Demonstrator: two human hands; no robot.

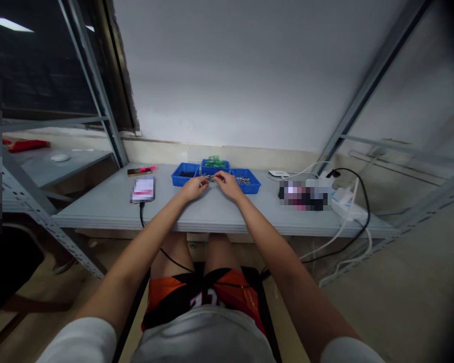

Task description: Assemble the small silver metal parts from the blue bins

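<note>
My left hand and my right hand meet close together above the grey table, at the front of a group of blue bins. The fingers of both are bent into a pinch; whatever they grip is too small to make out. Small shiny metal pieces show between the fingertips, in or over the middle blue bin. Left of them, a blue bin contains dark small parts. The right blue bin has silvery metal pieces in it, and green pieces fill the back one.
A phone with a black cable lies to the left, near a pink pen. On the right are a blurred dark item, a white power strip and loose cables. Metal shelf posts flank the table.
</note>
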